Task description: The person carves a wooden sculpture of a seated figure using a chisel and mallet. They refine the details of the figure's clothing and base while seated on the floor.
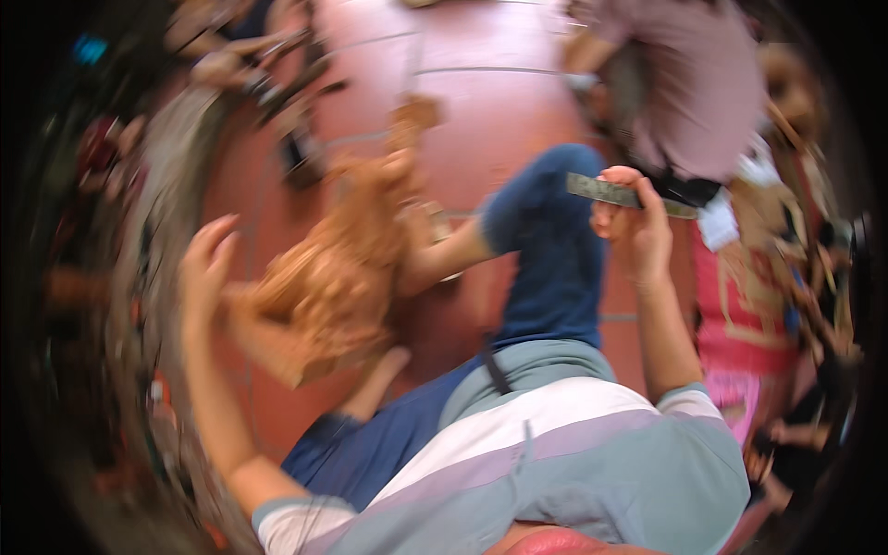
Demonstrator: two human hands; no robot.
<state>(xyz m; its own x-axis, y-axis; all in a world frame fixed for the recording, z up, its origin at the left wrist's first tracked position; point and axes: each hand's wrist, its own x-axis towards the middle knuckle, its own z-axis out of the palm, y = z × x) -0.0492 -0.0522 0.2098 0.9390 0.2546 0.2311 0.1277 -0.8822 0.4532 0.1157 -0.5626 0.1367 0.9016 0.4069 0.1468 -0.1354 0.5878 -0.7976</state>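
A large orange-brown carved wooden sculpture (338, 268) leans at a tilt by my legs, its squared base towards me; motion blur hides its finer detail. To its left, my left hand (211, 254) is raised with fingers apart, holding nothing. It is nearest the base's left end; I cannot tell whether they touch. My right hand (640, 222) is closed around a flat, narrow grey-green strip (603, 190) with dark markings, held above and right of my bent knee. The strip's far end sticks out past my fingers, and its exact kind is unclear.
Red floor tiles (490, 111) lie beneath. A person in a pink shirt (694, 88) is at the upper right, and another person's hands (227, 69) are at the upper left. A red and tan sack or sheet (745, 305) lies at right; a blurred grey ledge (162, 240) curves along the left.
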